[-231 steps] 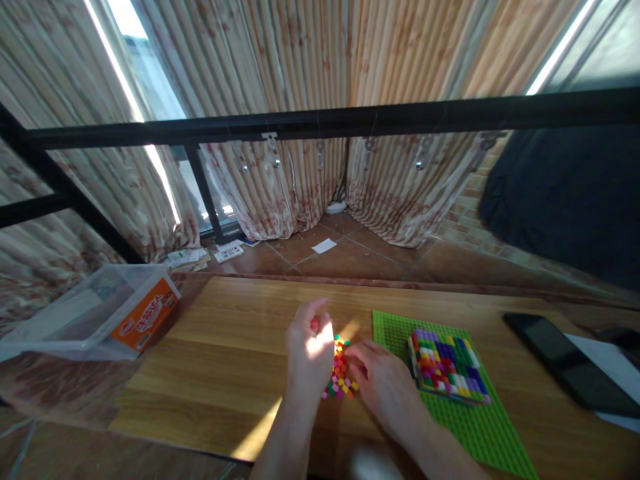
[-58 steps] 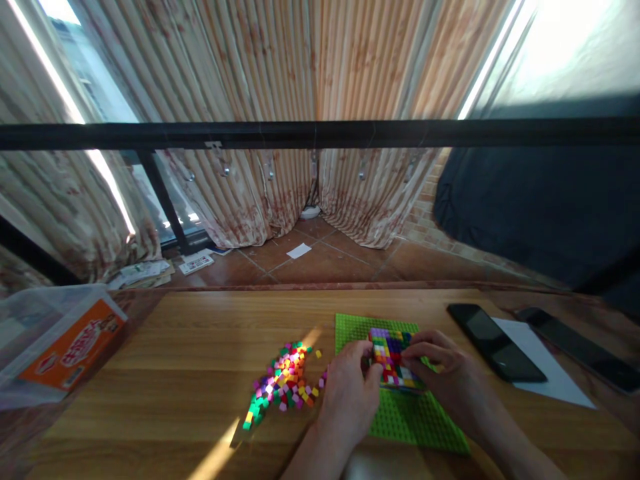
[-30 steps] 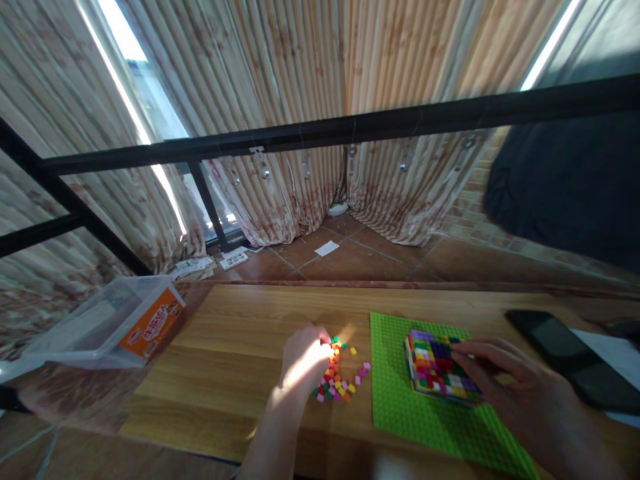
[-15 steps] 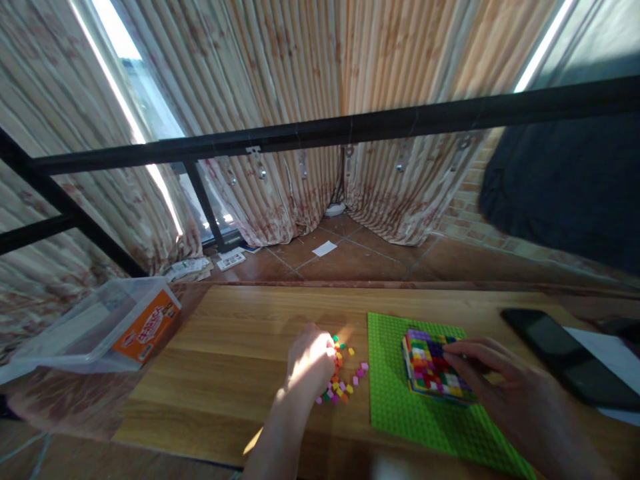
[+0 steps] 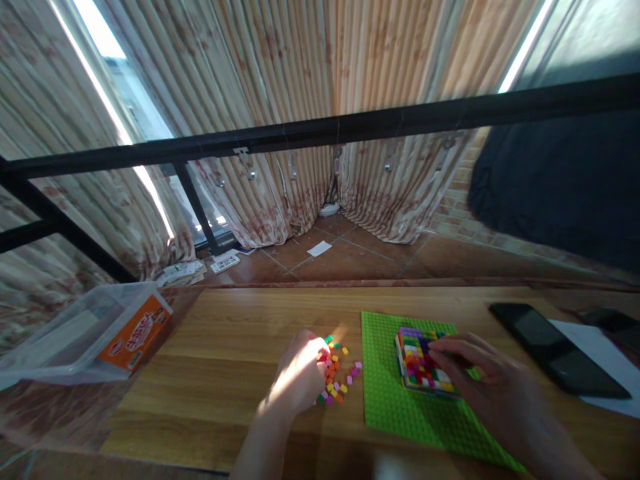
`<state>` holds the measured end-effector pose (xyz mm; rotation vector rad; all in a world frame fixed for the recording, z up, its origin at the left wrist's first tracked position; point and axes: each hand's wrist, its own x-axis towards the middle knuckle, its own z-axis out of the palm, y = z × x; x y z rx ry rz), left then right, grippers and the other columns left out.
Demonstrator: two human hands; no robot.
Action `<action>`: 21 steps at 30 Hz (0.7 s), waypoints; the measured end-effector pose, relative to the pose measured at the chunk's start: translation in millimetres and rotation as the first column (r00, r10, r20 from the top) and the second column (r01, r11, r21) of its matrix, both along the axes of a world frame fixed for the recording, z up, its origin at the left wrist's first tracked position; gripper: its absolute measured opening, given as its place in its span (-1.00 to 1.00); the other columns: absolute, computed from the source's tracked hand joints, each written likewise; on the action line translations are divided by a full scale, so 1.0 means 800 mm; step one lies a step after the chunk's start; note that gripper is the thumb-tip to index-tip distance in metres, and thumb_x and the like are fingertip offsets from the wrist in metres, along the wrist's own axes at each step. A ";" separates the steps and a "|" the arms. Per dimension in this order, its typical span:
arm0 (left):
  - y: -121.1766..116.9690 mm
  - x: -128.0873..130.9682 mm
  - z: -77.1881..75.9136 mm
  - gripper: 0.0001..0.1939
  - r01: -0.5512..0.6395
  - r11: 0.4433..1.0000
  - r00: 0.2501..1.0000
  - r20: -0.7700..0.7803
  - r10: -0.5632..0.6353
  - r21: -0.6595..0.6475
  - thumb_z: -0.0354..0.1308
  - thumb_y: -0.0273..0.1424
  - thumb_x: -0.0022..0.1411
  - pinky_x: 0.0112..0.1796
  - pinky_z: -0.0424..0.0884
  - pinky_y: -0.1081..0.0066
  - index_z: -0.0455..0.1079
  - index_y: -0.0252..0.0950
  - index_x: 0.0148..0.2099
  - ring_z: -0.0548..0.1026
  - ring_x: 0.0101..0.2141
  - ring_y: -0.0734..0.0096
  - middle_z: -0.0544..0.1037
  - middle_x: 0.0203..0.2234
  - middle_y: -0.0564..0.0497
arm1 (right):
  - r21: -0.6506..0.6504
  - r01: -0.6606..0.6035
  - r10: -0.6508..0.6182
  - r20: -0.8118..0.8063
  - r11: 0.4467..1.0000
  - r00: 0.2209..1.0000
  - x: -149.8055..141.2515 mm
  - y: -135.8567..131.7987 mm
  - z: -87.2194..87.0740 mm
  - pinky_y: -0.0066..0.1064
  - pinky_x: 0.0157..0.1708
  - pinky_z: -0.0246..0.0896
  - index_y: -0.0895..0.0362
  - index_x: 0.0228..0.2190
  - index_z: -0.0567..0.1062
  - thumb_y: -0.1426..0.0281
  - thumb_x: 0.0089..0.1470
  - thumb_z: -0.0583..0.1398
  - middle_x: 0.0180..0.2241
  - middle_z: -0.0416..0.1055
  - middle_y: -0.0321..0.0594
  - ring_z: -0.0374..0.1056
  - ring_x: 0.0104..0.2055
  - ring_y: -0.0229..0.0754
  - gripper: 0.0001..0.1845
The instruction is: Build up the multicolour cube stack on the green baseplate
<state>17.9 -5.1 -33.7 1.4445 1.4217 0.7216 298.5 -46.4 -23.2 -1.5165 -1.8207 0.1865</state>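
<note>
A square block of many-coloured small bricks (image 5: pixel 413 357) stands on the green studded baseplate (image 5: pixel 383 393). Over its right part is my right hand (image 5: pixel 487 380), thumb and forefinger pinched together at the top layer; whatever lies between the fingertips is too small to make out. My left hand (image 5: pixel 301 373) rests at the left edge of a pile of loose small bricks (image 5: pixel 336 373) on the wooden board. Its fingers are curled in among the pieces, and a red one shows by the fingertips. Sunlight falls across the back of this hand.
A clear plastic box (image 5: pixel 100 333) with an orange label stands at the left end of the table. To the right lie a black phone (image 5: pixel 555 347) and a white sheet of paper (image 5: pixel 595 350). Behind the table run a dark metal rail (image 5: pixel 310 133) and curtains (image 5: pixel 280 67).
The whole view has shifted slightly, moving the scene a little left. My left fingers have moved slightly at the pile, where more red bricks show. My right hand keeps its pinch over the block.
</note>
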 end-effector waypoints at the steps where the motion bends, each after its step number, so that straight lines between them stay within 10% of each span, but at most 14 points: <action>1: -0.001 -0.001 -0.002 -0.92 0.025 1.000 0.999 -0.043 -0.024 0.016 0.14 -0.45 0.00 -0.53 0.20 0.52 0.37 -0.27 -0.52 0.41 -0.48 0.40 0.46 -0.54 0.01 | -0.004 -0.002 0.002 -0.002 1.000 1.000 0.000 0.000 0.000 -0.41 -0.32 0.32 0.03 -0.33 0.51 0.21 0.12 0.11 -0.31 0.46 -0.24 0.42 -0.30 -0.20 -0.78; 13: -0.007 0.017 0.002 -0.92 0.052 0.998 0.985 -0.163 -0.058 -0.042 0.05 -0.42 0.10 -0.60 0.25 0.57 0.35 -0.30 -0.35 0.39 -0.56 0.50 0.46 -0.46 0.01 | -0.034 -0.027 0.025 -0.044 0.999 0.999 -0.017 -0.002 0.006 -0.42 -0.32 0.30 0.02 -0.36 0.51 0.24 0.13 0.12 -0.33 0.46 -0.26 0.41 -0.31 -0.22 -0.80; 21: -0.012 0.031 0.030 -0.85 0.166 0.968 0.986 -0.057 -0.158 0.187 0.01 -0.42 0.16 -0.43 0.34 0.51 0.40 -0.25 -0.36 0.42 -0.47 0.48 0.45 -0.49 0.06 | -0.131 -0.146 0.108 -0.258 0.981 0.960 -0.086 -0.011 0.022 -0.44 -0.33 0.28 0.04 -0.36 0.51 0.35 0.12 0.12 -0.37 0.48 -0.28 0.39 -0.34 -0.25 -0.85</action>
